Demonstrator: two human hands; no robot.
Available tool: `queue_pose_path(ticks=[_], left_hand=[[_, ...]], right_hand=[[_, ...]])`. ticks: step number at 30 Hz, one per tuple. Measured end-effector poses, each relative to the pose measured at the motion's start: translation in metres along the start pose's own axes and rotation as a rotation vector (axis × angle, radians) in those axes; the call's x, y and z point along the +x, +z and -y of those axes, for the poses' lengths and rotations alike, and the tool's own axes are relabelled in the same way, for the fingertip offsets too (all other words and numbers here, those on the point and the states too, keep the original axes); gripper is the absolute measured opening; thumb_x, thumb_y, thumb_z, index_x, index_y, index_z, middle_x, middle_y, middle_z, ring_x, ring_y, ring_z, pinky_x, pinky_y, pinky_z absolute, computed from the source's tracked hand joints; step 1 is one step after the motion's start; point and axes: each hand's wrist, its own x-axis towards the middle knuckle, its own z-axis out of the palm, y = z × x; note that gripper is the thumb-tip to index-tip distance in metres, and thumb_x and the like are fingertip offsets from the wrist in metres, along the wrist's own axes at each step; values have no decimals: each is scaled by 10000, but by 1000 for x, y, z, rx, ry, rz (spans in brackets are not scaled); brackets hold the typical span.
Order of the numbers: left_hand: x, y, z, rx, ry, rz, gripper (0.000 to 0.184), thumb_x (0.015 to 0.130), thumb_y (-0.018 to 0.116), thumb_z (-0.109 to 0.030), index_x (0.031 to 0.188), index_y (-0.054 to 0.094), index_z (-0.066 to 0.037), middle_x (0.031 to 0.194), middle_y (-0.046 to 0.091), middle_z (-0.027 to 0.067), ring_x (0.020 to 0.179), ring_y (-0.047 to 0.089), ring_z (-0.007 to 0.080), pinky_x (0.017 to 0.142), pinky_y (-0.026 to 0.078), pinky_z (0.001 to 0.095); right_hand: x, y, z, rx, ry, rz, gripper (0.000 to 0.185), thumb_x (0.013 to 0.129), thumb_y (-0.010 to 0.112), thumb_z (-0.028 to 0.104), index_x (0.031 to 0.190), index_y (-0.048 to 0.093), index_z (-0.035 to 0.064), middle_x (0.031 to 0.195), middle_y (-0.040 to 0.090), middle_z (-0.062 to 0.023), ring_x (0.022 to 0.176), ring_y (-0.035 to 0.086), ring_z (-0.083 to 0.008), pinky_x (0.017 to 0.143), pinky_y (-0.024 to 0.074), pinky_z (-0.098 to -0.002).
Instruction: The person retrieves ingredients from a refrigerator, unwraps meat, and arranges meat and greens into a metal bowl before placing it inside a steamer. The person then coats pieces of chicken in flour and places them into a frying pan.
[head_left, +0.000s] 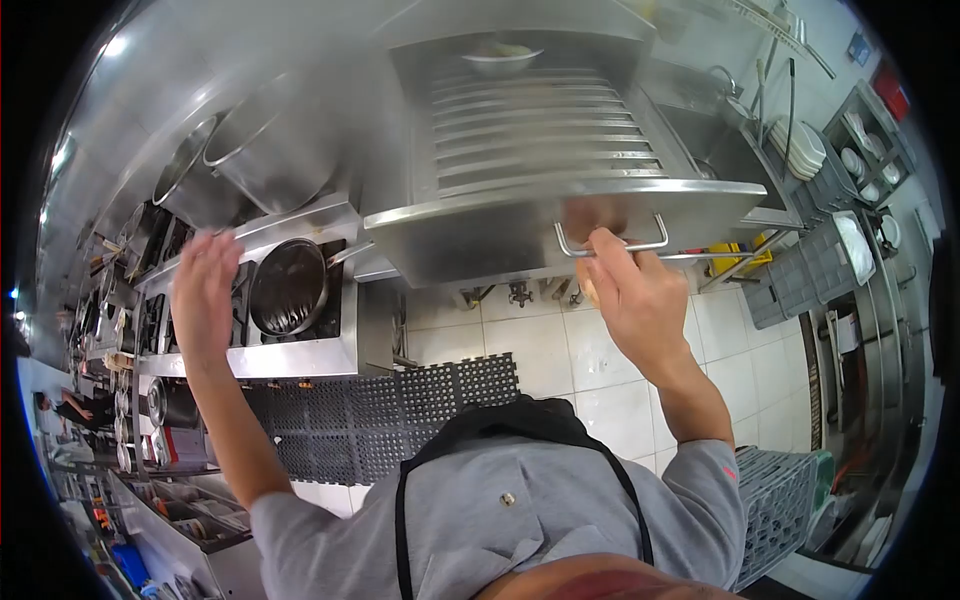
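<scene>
My right hand (640,300) is closed round the metal bar handle (660,235) on the front of a steel panel (460,243). Behind that panel lies a slatted steel rack (545,125), and a white bowl (503,62) with some food sits at its far end. Raised at the left, my left hand (207,290) is open and holds nothing, its fingers stretched out and slightly blurred. Nearest to it is a black frying pan (289,288) on the gas stove, its handle pointing toward the steel panel.
Large steel pots (275,150) stand behind the stove (250,362). To the right are a sink (695,130), stacked white dishes (797,148) and grey crates (805,285). A black rubber mat (400,415) covers part of the tiled floor. Another person (72,408) is far left.
</scene>
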Motion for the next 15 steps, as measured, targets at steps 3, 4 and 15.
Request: queue_pose_path(ticks=[3,4,15], left_hand=[[-71,-66,41,-126,-101,-201,216,911,564,-42,1116,536,21,1070,603,122,1078,591,239,985,479,369],[-98,-80,55,-170,-161,-272,215,919,561,-49,1122,531,16,1072,603,120,1043,593,235,946,489,354],[-239,-145,206,-637,-447,-675,81,926,565,-19,891,556,54,970,636,197,904,651,254,830,586,275]], right_hand=[[3,12,-6,105,7,7,242,819,690,155,1038,603,100,773,606,-129,589,607,-300,513,478,-388],[4,14,-9,166,41,50,210,832,683,156,1014,604,88,767,605,-125,601,614,-298,533,487,-385],[13,-9,5,299,250,50,150,914,617,156,987,555,41,804,644,-138,670,629,-348,593,475,-367]])
